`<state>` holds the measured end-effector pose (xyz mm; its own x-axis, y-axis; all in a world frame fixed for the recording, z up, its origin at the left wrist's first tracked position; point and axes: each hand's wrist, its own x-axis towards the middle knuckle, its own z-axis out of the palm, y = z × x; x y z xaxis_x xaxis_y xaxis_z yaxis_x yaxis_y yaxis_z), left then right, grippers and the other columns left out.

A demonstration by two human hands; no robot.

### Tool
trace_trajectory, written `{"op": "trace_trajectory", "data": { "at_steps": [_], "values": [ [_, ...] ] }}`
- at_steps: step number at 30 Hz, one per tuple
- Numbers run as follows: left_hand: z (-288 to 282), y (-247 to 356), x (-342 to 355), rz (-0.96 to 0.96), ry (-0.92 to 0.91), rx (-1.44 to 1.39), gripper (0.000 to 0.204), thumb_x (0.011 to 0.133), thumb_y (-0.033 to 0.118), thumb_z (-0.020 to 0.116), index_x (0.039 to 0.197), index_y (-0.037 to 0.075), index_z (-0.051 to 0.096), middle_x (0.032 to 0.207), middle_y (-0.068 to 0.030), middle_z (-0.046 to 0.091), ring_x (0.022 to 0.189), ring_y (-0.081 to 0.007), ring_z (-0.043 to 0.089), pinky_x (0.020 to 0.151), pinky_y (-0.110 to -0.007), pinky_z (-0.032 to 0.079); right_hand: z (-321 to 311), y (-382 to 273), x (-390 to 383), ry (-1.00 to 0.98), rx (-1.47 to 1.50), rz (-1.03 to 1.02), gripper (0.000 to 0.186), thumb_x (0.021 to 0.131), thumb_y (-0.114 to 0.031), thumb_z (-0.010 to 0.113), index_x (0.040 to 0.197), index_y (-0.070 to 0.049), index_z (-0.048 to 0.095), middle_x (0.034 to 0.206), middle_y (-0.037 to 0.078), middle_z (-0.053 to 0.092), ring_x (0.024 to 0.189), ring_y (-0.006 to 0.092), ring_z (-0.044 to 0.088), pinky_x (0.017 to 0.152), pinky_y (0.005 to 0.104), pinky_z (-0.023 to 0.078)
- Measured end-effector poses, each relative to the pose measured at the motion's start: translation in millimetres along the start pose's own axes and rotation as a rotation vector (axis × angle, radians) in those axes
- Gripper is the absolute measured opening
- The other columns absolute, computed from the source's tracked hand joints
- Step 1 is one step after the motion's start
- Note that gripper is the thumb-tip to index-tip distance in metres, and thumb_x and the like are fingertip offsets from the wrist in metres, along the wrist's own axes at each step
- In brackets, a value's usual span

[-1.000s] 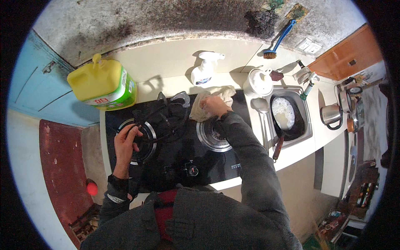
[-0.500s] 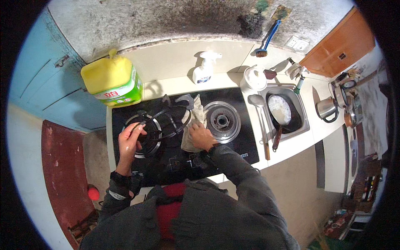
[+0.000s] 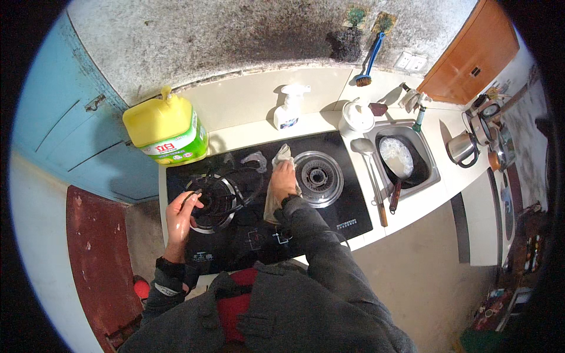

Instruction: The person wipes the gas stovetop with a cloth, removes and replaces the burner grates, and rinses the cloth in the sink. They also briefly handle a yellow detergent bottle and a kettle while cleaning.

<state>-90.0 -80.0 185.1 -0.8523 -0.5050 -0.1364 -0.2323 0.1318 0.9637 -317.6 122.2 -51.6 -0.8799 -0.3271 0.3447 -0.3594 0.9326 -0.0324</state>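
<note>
Kitchen, small and worn, looked like a home one. Two-burner gas stove (image 3: pixel 250 226) was set in a white counter (image 3: pixel 322 123); steel sink (image 3: pixel 431 172) to the right had a dark, sudsy pan (image 3: pixel 416 166) in it. Ladle (image 3: pixel 371 166), white lidded pot (image 3: pixel 357 119) and steel kettle (image 3: pixel 459 147) were on the counter. Spray bottle (image 3: pixel 288 110) and yellow-green jug (image 3: pixel 172 132) stood at the back. Brush (image 3: pixel 372 56) was up against a dark-stained wall (image 3: pixel 235 38).

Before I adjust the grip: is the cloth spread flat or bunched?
Bunched: the cloth shows as a narrow, creased strip beneath the right hand, on the black cooktop.
</note>
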Motion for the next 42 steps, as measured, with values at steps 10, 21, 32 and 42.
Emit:
{"op": "trace_trajectory", "data": {
  "at_steps": [10,21,32,42],
  "values": [
    [3,-7,20,0.025,-0.019,-0.014,0.027,0.097,0.024,0.059,0.108,0.001,0.068,0.079,-0.0029,0.066,0.049,-0.0048,0.048,0.040,-0.020,0.035,-50,56,36,-0.223,-0.101,0.315,0.050,0.090,-0.018,0.049,0.131,0.010,0.052,0.146,0.026,0.041,0.119,0.0319,0.046,0.097,0.0414,0.037],
    [17,-4,26,-0.016,-0.022,-0.003,0.027,0.097,0.024,0.059,0.106,0.001,0.068,0.079,-0.0029,0.066,0.051,-0.0048,0.048,0.042,-0.020,0.035,-5,25,80,-0.396,-0.003,0.522,0.060,0.095,-0.022,0.044,0.144,0.011,0.031,0.142,0.040,0.034,0.129,0.0538,0.038,0.110,0.0594,0.027],
    [7,8,18,0.029,-0.016,0.132,0.035,0.098,0.031,0.055,0.109,0.000,0.067,0.079,-0.0011,0.064,0.051,-0.0048,0.046,0.046,-0.024,0.035,10,12,72,-0.141,0.009,0.380,0.039,0.093,-0.014,0.053,0.131,-0.004,0.051,0.149,0.026,0.031,0.122,0.0397,0.046,0.097,0.0627,0.042],
    [21,18,6,0.005,-0.030,0.149,0.027,0.097,0.024,0.057,0.107,0.002,0.069,0.076,0.0009,0.063,0.047,-0.0031,0.042,0.041,-0.020,0.030,-7,-6,-1,-0.174,0.112,0.066,0.044,0.092,-0.017,0.054,0.135,-0.008,0.048,0.142,0.026,0.037,0.117,0.0399,0.048,0.093,0.0569,0.044]
  ]
}}
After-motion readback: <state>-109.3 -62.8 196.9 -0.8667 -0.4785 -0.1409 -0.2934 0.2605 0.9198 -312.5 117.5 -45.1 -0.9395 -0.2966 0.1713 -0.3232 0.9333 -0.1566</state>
